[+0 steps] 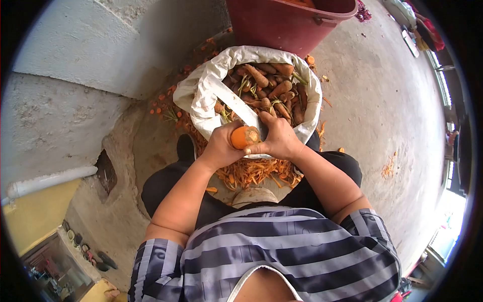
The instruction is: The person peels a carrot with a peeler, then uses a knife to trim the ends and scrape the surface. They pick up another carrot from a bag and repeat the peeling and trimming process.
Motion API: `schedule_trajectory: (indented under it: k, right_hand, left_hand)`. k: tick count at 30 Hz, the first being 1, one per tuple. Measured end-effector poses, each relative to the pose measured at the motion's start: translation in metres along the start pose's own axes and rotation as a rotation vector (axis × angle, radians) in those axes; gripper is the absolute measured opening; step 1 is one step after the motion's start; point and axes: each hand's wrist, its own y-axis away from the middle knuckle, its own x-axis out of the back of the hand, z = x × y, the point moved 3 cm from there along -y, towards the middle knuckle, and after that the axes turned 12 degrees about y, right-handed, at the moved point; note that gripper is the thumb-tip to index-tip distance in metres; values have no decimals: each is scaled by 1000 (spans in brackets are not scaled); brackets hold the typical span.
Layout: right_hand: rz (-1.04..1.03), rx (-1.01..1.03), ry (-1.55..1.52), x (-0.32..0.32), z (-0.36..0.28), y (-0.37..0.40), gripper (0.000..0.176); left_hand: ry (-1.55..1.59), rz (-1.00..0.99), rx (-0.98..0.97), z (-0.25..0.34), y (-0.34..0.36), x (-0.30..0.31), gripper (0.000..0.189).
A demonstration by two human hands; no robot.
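Note:
My left hand (221, 145) is wrapped round a peeled orange carrot (243, 137), whose stem end faces up. My right hand (280, 138) is closed beside it, its thumb against the carrot. A long, flat pale strip (236, 104) runs from the bag's upper left to between my hands; whether it is a blade or part of the bag, I cannot tell. What the right fingers grip is hidden. Under and beyond both hands is an open white sack (204, 108) with unpeeled carrots (279, 89), some with green stems.
Orange peelings (259, 171) lie between my dark-clad legs, below the sack. A red tub (282, 25) stands beyond it. Carrot slices (163, 103) are scattered at the left, near a rough wall (65, 50). Concrete floor (372, 105) stretches to the right.

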Motion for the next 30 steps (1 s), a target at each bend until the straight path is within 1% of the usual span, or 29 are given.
schedule_trajectory:
  k: [4,7,10,13,16,19,22,25,26,27,29,30]
  right_hand:
    - [-61,31,97,6,-5,1,83]
    - [-67,77,132,7,-7,2,77]
    - [-104,87,195,9,-10,3,74]
    - [-109,68,242,8,-10,2,72]
    - [-27,48,168,-3,-4,2,69]
    - [-40,-57,114,-6,-8,4,65]
    - [-24,-177,82,-15,-12,7,60]
    - [-42,-218,-58,-20,-8,3,57]
    - [-92,-276,-358,-25,-1,1,56]
    - [-142,-328,-658,-29,6,-3,55]
    - [-331,-338,-832,-13,11,-4,58]
    - [-330,-345,-796,-14,18,-7,68]
  left_hand:
    - [10,-59,62,-2,3,-2,36]
    - [31,-105,138,-13,4,-3,37]
    - [0,-154,256,-19,5,-5,37]
    - [10,-77,291,-15,7,-4,35]
    - [-74,106,151,-16,7,-7,32]
    - [-194,258,-6,-16,5,-5,30]
    - [-454,405,-177,-21,3,-4,30]
    - [-417,387,-155,-14,1,-4,31]
    - [-417,331,-2,-12,2,-3,32]
    - [-215,284,54,-10,1,-2,32]
    - [192,187,166,-11,-1,-2,33]
    - [306,106,259,-13,-1,-1,35]
